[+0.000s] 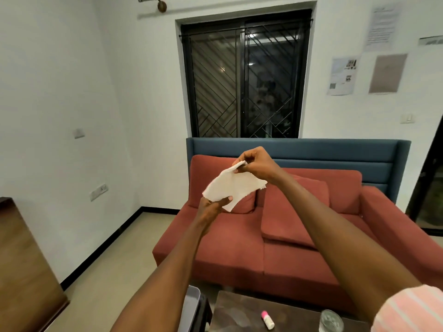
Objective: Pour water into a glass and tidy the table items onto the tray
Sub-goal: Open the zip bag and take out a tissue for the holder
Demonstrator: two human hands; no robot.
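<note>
White tissue [233, 188], two hands [254, 164] pinching

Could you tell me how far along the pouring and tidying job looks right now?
Possibly done: the glass stands on the table, though its water level is unclear. In hand: both hands, left hand and right hand, hold a white tissue up. Left: the small bottle and glass are off the tray.

glass [331, 321]: bottom cut off | tray [189, 307]: mostly hidden by arm | wall papers [381, 27]: text unreadable
</note>
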